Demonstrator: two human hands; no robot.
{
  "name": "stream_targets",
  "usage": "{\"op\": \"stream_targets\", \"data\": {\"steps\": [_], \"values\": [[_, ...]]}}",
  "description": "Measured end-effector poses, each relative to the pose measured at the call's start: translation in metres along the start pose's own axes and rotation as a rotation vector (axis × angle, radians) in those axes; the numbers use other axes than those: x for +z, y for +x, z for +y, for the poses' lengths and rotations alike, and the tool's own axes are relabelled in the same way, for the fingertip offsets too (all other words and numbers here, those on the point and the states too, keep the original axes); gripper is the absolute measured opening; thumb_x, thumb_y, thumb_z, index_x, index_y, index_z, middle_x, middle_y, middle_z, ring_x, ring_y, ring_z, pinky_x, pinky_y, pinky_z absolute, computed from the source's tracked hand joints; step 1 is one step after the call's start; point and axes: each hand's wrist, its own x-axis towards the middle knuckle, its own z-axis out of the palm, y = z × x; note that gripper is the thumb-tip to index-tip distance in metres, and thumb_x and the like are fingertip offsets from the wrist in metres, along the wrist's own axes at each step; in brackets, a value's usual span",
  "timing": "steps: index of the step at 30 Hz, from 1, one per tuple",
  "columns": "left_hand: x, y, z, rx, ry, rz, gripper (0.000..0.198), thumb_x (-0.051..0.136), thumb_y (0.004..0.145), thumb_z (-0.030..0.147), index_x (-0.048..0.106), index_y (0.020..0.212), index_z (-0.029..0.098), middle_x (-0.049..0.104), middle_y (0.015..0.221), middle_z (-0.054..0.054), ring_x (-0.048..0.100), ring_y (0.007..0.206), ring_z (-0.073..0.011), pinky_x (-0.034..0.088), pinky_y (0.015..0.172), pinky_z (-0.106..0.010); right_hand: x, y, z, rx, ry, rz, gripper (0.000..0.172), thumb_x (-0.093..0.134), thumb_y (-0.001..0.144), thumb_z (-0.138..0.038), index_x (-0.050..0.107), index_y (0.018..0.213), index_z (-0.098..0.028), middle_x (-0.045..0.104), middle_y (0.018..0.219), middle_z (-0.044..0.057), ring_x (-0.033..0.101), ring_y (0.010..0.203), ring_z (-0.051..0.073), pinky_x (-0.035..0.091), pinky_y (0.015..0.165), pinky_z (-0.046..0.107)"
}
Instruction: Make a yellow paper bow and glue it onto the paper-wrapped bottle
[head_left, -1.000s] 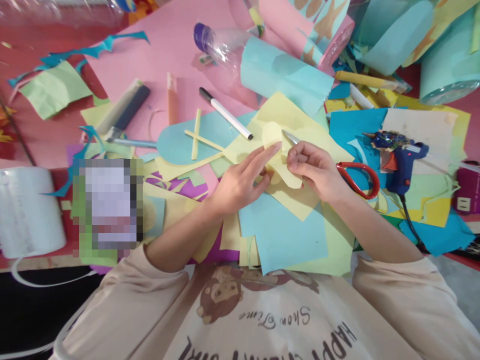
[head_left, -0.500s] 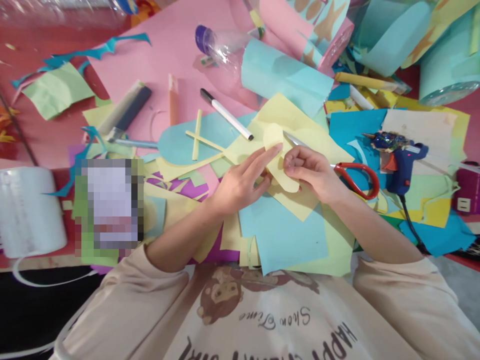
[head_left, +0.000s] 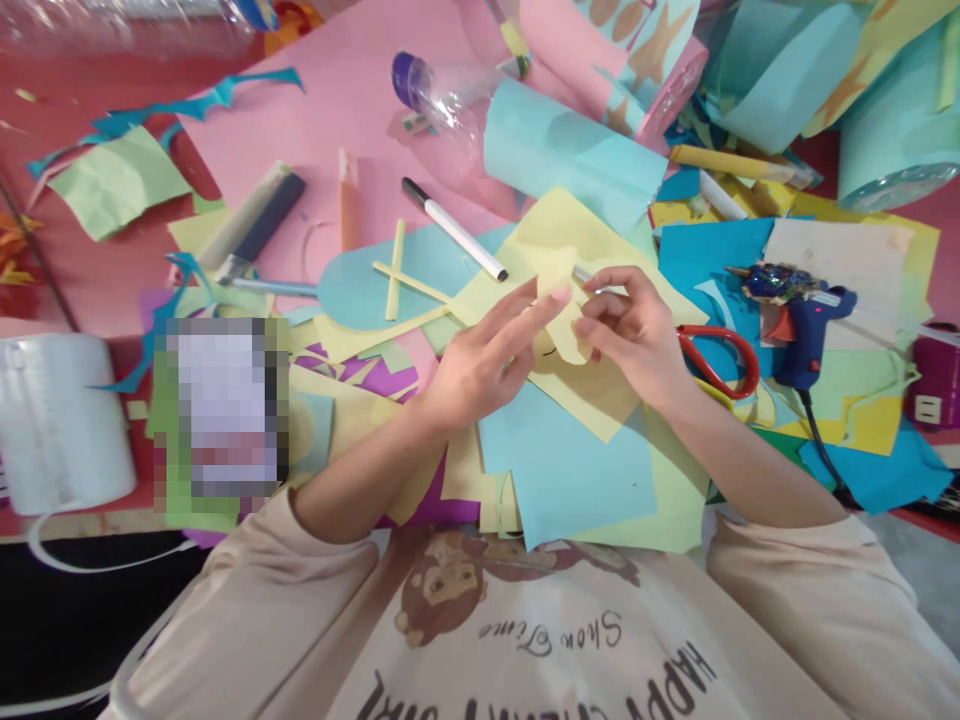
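Between my hands is a small pale yellow paper cutout (head_left: 561, 318) with rounded ends, held above a larger yellow sheet (head_left: 600, 400). My left hand (head_left: 491, 355) grips its left side, the fingers stretched across it and the thumb underneath. My right hand (head_left: 630, 325) pinches the lower right edge between thumb and curled fingers. Red-handled scissors (head_left: 718, 362) lie just right of my right hand, their blades mostly hidden behind it. A short dark line shows on the yellow paper below the cutout. A light blue sheet (head_left: 585, 480) lies nearer to me.
A white marker (head_left: 465, 238) and crossed yellow strips (head_left: 396, 270) lie beyond my left hand. A blue glue gun (head_left: 806, 330) rests at right. A bottle wrapped in blue paper (head_left: 570, 145) lies at the back. A white device (head_left: 64, 425) and a blurred-out object (head_left: 225, 410) are at left.
The paper cutout has been tilted and bent between my hands, its lower end rising. My right hand has shifted slightly, with its fingers spread more along the edge.
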Motion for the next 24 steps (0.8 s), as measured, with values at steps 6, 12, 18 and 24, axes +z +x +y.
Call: {"op": "stream_targets", "data": {"steps": [6, 12, 18, 24], "values": [[-0.001, 0.003, 0.004, -0.18, -0.2, 0.146, 0.056, 0.032, 0.102, 0.034, 0.006, 0.151, 0.044, 0.052, 0.143, -0.005, 0.065, 0.117, -0.0215, 0.061, 0.09, -0.041, 0.0, -0.006, 0.001, -0.241, -0.275, 0.163, 0.012, 0.068, 0.084, -0.021, 0.059, 0.092, -0.024, 0.066, 0.085, -0.002, 0.065, 0.075, 0.01, 0.051, 0.061, 0.022], [-0.005, 0.011, 0.004, -0.303, -0.309, 0.256, 0.03, 0.037, 0.101, 0.034, 0.047, 0.13, 0.033, 0.068, 0.108, -0.002, 0.07, 0.097, -0.0141, 0.063, 0.077, -0.03, 0.0, -0.007, 0.001, -0.402, -0.495, 0.138, 0.008, 0.062, 0.086, -0.018, 0.065, 0.086, -0.025, 0.068, 0.08, -0.001, 0.064, 0.072, 0.014, 0.054, 0.064, 0.029], [-0.008, 0.013, 0.004, -0.288, -0.203, 0.111, 0.018, 0.063, 0.089, 0.038, 0.068, 0.095, 0.021, 0.074, 0.091, -0.002, 0.069, 0.085, -0.0134, 0.059, 0.076, -0.028, 0.0, -0.007, 0.0, -0.527, -0.632, 0.12, 0.013, 0.059, 0.088, -0.016, 0.066, 0.084, -0.026, 0.068, 0.075, -0.001, 0.06, 0.064, 0.013, 0.051, 0.063, 0.03], [-0.008, 0.014, 0.007, -0.313, -0.198, 0.107, 0.012, 0.065, 0.088, 0.031, 0.071, 0.089, 0.02, 0.076, 0.086, -0.002, 0.07, 0.081, -0.0123, 0.058, 0.075, -0.026, -0.001, -0.006, 0.003, -0.645, -0.666, 0.058, 0.019, 0.056, 0.088, -0.009, 0.064, 0.089, -0.026, 0.072, 0.08, 0.0, 0.062, 0.069, 0.014, 0.049, 0.065, 0.031]]}}
